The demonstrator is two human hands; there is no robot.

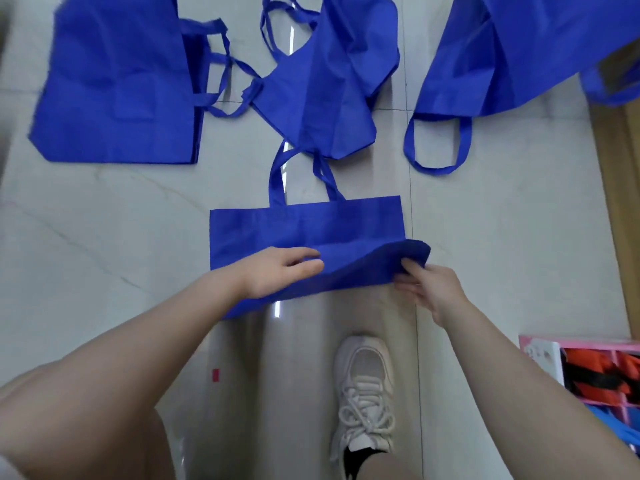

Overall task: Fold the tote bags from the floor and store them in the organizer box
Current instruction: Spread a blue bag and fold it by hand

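A person is folding 1 blue tote bag (308, 230) on the tiled floor (121, 220), left hand (277, 271) pressing flat, right hand (424, 289) pinching its lifted edge, while 3 unfolded bags (114, 91) are waiting beyond and the organizer box (540, 355) is sitting at right.

Both forearms bare, no sleeves in view; a white lace-up sneaker (363, 396) with a black sock above it.

A white laced sneaker (363, 393) stood on the pale glossy tile floor (121, 220) — a small red tag (215, 375) lay to its left.
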